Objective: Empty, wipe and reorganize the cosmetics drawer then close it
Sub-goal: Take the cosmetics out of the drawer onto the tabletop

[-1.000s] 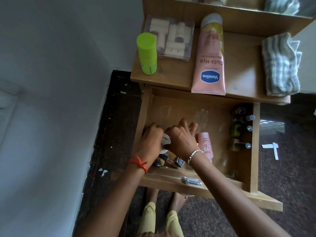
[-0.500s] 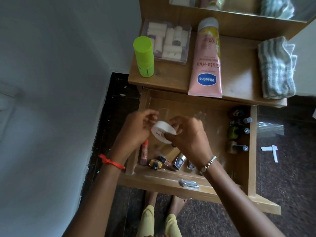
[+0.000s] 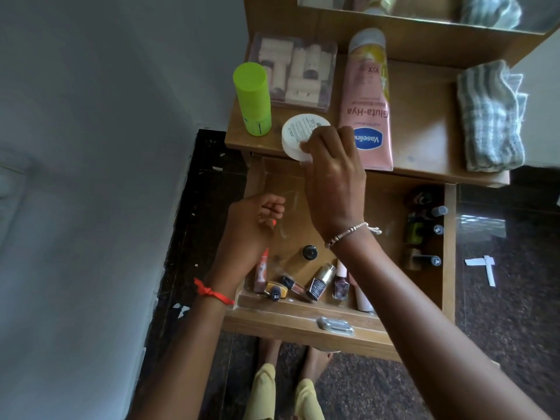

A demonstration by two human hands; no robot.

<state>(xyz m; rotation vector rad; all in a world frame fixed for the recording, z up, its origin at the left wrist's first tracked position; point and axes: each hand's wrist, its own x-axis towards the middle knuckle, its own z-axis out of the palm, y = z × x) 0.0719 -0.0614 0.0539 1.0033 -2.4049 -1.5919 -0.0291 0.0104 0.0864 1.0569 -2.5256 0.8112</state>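
Note:
The wooden drawer (image 3: 450,247) stands pulled open below the tabletop (image 3: 424,128). My right hand (image 3: 330,174) grips a round white jar (image 3: 298,134) at the tabletop's front edge, between the green can (image 3: 253,98) and the pink Vaseline tube (image 3: 365,101). My left hand (image 3: 253,225) hovers over the drawer's left side with its fingers curled, holding nothing that I can see. Several small bottles and tubes (image 3: 318,280) lie along the drawer's front, and more nail polish bottles (image 3: 422,228) lie at its right side.
A clear box of foam rollers (image 3: 298,68) sits at the back left of the tabletop, and a folded striped cloth (image 3: 491,116) lies at its right. A mirror edge runs along the top. A grey wall is at the left. Paper scraps (image 3: 485,266) lie on the dark floor.
Both hands lifted the white jar out of the drawer. My right hand then carried it up to the tabletop, while my left hand let go and stayed over the drawer.

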